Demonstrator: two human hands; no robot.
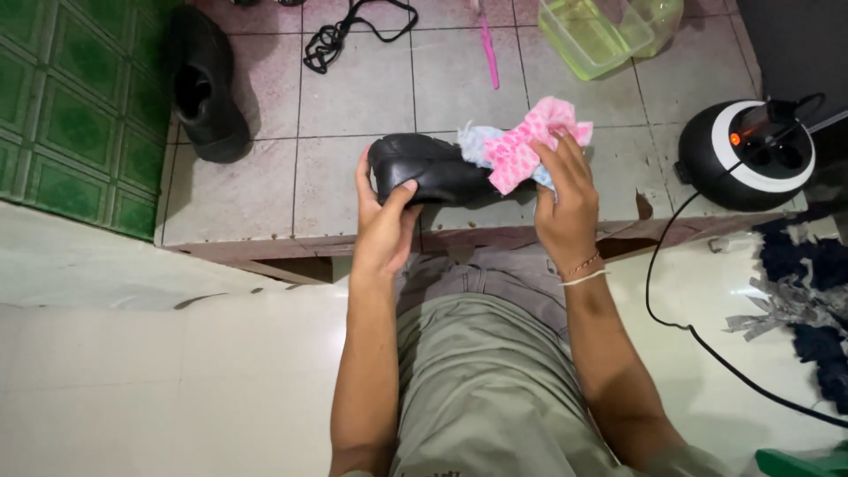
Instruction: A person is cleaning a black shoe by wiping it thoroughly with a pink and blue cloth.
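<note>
**Black shoe held over tiled step, cloth pressed to one end**

Obs. 1: The left hand (386, 221) grips a black shoe (430, 168) at one end; thumb lies over the near side, the other fingers wrap behind, closed on the leather. The shoe is held just above the edge of the grey tiled step (353, 97), near picture centre.

Obs. 2: The right hand (565, 199) holds a pink-and-white patterned cloth (530, 141), bunched, fingers curled shut on it and pressing it against the shoe's 3 o'clock end. A pale blue layer shows beneath the pink.

Obs. 3: Surroundings. A second black shoe (205, 88) stands on the step at 10 o'clock from the held one, well apart. A loose black lace (349, 34) lies at 12 o'clock, a pink stick-like item (488, 49) just right of it, a clear green-tinted tub (609, 31) at 1 o'clock. A round black-and-white appliance (746, 155) sits at 3 o'clock, its cord (671, 309) trailing over the pale floor.

Judgement: wiping appears to be in hand. To do it well, the left grip should stay firm so the shoe does not twist under pressure. A flat pad of cloth would likely cover more leather than the loose bunch, and would keep the trailing corners off the step.
</note>
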